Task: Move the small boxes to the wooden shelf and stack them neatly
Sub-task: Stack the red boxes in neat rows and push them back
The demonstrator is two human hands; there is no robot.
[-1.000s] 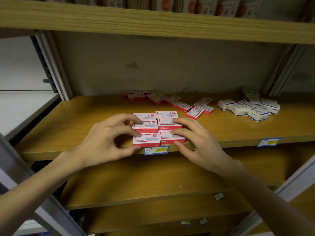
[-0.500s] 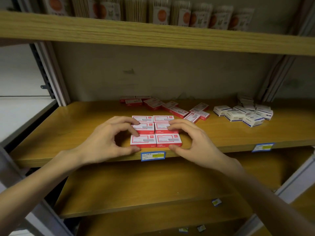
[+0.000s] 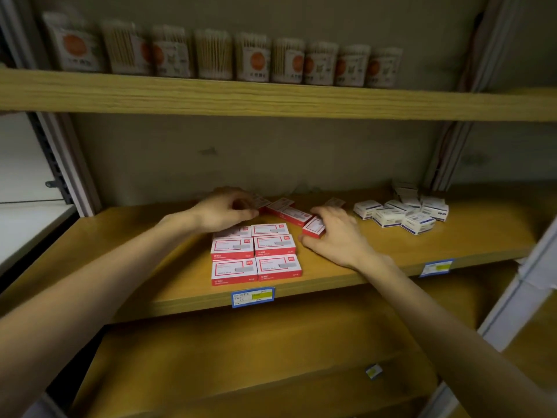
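Note:
Several small red-and-white boxes (image 3: 256, 254) lie flat in two neat columns near the front edge of the wooden shelf (image 3: 150, 254). Behind them more red boxes (image 3: 289, 213) lie scattered. My left hand (image 3: 223, 211) reaches over the back of the group, fingers curled at a loose red box near the rear wall; the grip is blurred. My right hand (image 3: 334, 233) grips a loose red box (image 3: 313, 229) just right of the neat group.
A heap of white-and-blue boxes (image 3: 401, 214) sits at the shelf's right. Blue price tags (image 3: 252, 297) hang on the front edge. Packs of cotton swabs (image 3: 217, 57) line the upper shelf. Lower shelves lie below, metal uprights at both sides.
Both hands left the sides of the neat group and moved back to the scattered red boxes. The right hand took hold of one. The view tilted upward.

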